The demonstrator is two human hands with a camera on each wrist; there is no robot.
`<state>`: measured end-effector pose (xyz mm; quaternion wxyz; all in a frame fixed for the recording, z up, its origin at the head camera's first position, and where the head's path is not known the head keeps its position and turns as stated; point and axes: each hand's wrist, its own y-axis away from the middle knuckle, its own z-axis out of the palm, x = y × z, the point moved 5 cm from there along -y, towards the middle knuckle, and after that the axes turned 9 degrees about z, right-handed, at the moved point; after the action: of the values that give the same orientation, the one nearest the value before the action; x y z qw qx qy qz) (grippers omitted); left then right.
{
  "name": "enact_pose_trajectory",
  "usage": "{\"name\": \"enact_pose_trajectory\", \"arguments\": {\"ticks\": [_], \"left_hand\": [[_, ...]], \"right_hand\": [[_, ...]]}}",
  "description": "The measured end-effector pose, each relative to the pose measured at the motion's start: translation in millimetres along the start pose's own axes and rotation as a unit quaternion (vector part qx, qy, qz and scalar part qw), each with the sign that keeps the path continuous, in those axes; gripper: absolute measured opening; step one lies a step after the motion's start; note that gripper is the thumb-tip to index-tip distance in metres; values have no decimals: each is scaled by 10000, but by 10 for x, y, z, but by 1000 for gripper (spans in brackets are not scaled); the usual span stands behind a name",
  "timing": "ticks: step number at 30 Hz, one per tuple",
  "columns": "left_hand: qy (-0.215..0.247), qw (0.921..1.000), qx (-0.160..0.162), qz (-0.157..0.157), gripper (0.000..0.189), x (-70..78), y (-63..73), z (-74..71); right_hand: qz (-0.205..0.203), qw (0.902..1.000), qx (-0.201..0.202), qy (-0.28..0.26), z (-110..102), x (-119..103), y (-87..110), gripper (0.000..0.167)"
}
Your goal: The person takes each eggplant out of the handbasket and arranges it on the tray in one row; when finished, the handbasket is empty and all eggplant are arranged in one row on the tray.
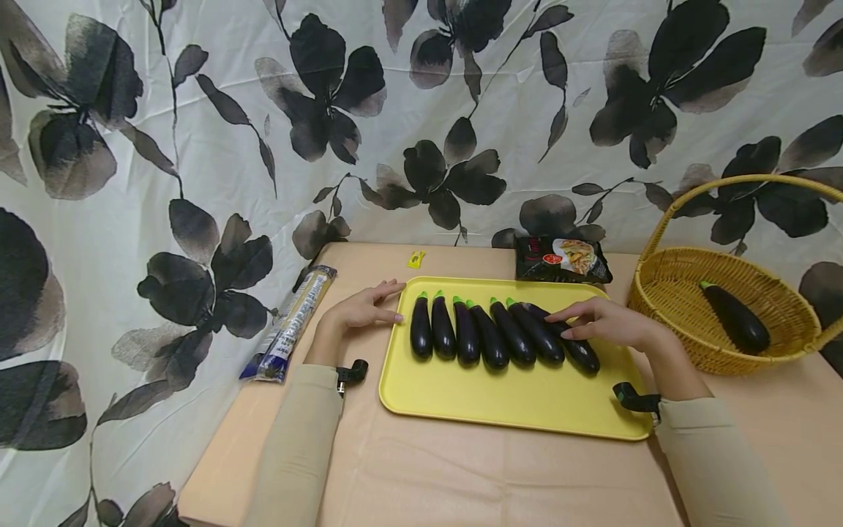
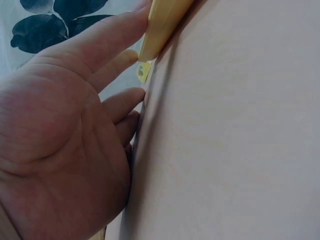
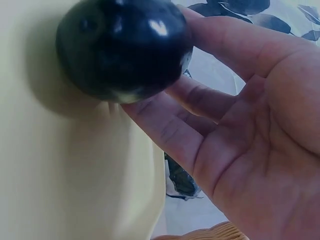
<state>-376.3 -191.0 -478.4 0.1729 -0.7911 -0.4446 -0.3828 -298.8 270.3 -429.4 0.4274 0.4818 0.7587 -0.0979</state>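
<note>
On the yellow tray (image 1: pixel 454 399) several dark purple eggplants (image 1: pixel 490 340) lie side by side in a row, green stem ends towards the back. My right hand (image 1: pixel 612 322) pinches the rightmost eggplant (image 1: pixel 582 357), which lies slanted on the tray. In the right wrist view, thumb and fingers sit on opposite sides of this glossy eggplant (image 3: pixel 122 50). My left hand (image 1: pixel 358 307) is at the tray's left rim, its fingers extended. The left wrist view shows the thumb and a fingertip against the tray edge (image 2: pixel 162 30).
Right of the tray stands a wicker basket (image 1: pixel 685 293) with a tall handle and one eggplant (image 1: pixel 734 318) inside. Behind the tray lie a black food packet (image 1: pixel 563 260) and a small yellow wrapped piece (image 1: pixel 416 259). A long blue-and-silver packet (image 1: pixel 290 326) lies along the table's left edge.
</note>
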Motion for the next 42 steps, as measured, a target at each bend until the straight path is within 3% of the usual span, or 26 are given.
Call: {"name": "enact_pose_trajectory", "arguments": {"ticks": [19, 34, 42], "left_hand": [[113, 9999, -34, 115, 91, 50, -18, -12], [108, 9999, -46, 114, 90, 45, -28, -17], [154, 9999, -61, 47, 91, 43, -45, -45]], "right_hand": [[252, 9996, 17, 80, 9, -6, -66, 47], [196, 9994, 64, 284, -34, 9, -57, 53], [338, 9966, 657, 377, -154, -42, 12, 52]]}}
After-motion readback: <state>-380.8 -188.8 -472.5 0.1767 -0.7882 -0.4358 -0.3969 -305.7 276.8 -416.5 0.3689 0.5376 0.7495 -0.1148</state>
